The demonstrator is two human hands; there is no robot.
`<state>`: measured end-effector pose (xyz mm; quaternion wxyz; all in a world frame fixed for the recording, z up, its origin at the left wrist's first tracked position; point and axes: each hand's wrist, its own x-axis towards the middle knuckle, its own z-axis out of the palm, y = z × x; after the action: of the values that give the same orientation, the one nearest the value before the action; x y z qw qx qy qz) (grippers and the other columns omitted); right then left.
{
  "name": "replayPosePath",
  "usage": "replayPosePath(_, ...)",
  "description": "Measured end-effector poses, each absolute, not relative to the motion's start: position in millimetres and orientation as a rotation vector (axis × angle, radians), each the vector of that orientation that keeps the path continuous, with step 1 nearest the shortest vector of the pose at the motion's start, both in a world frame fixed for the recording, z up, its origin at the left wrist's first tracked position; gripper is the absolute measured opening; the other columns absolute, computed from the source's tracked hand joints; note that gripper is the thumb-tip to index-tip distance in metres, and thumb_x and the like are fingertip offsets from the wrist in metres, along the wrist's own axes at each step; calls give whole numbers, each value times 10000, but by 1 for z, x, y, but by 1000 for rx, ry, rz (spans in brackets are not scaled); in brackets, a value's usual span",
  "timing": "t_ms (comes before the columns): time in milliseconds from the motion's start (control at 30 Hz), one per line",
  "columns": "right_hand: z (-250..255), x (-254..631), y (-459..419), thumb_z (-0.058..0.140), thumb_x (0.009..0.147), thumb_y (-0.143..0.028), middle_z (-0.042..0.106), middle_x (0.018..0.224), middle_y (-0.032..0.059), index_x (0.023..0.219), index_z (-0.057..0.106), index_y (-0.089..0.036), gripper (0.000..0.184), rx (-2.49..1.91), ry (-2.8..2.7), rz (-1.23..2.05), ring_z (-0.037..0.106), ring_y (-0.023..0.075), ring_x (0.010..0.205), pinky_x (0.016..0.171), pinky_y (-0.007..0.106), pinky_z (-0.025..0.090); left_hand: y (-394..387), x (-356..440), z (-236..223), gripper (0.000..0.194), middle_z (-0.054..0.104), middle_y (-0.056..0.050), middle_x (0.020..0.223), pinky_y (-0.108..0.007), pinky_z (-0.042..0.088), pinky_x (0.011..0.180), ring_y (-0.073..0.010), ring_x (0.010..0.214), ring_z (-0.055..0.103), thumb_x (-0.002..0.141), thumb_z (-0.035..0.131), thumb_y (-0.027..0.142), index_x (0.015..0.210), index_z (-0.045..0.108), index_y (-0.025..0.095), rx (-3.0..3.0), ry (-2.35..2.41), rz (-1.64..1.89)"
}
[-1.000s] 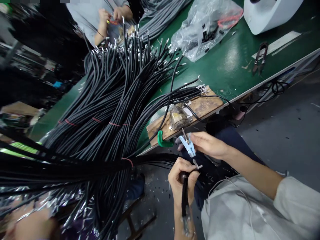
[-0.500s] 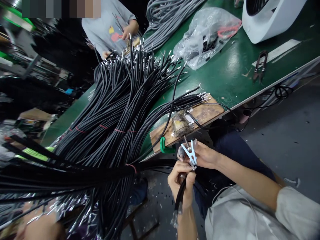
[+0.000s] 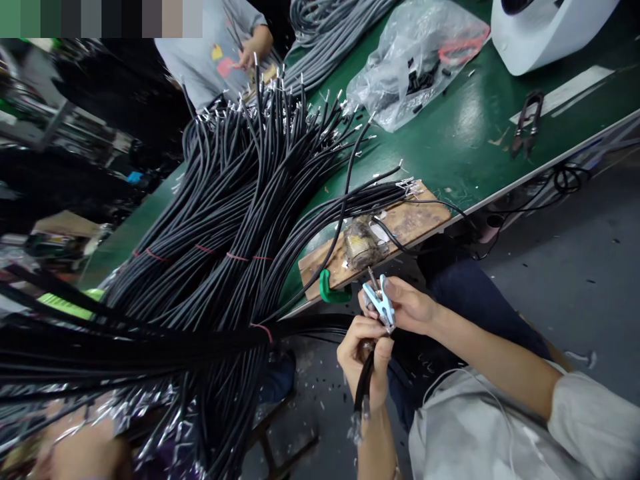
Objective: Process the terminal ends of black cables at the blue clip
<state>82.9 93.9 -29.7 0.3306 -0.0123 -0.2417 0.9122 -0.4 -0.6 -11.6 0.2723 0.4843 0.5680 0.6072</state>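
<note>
My right hand [image 3: 407,303] is closed around a light blue spring clip [image 3: 381,307], thumb against one of its handles. Just behind the clip, a thin metal shaft [image 3: 371,274] reaches toward a tape-wrapped motor-like block [image 3: 361,245] on a wooden board [image 3: 425,212]. Below, close against the clip's jaws, my left hand [image 3: 363,353] grips black cables [image 3: 365,383]. Their silvery stripped ends [image 3: 357,427] hang past my wrist. Whatever lies between the clip's jaws is too small to make out.
Large bundles of black cable [image 3: 235,220] cover the green table [image 3: 465,127]. A green clamp [image 3: 327,288] sits at the board's edge. Beyond are a plastic bag [image 3: 395,80], thread snips [image 3: 527,123] and a white device [image 3: 540,40]. A co-worker's hand [image 3: 257,47] works opposite; another person's hand [image 3: 85,447] is lower left.
The view has shifted slightly. My right thumb sits closer over the clip's handle, and the clip is tilted a little differently. My left hand keeps its hold on the black cables.
</note>
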Motion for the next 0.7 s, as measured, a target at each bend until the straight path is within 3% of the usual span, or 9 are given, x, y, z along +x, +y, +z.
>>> replayPosePath(400,-24,87,96,712,742,-586,557,615,13,652,586,-97,513,-102,-627,2362,451,71,479,443,207,318,-2,0,-12,167,623,-43,691,-217,366,463,-118,565,549,812,691,317,761,712,159,1262,1501,1543)
replayPosePath(600,-31,89,97,679,692,-690,595,666,28,706,626,-106,587,-106,-614,2450,525,113,594,549,238,411,-1,-3,-8,183,635,-49,678,-227,386,459,-133,558,571,813,681,327,748,719,160,1306,1520,1515)
replayPosePath(700,-41,95,97,631,718,-713,603,668,31,697,645,-112,602,-206,-591,2441,512,111,615,574,240,405,-1,-2,-4,108,637,-30,655,-223,393,479,-127,556,571,808,685,271,761,724,181,1316,1462,1532)
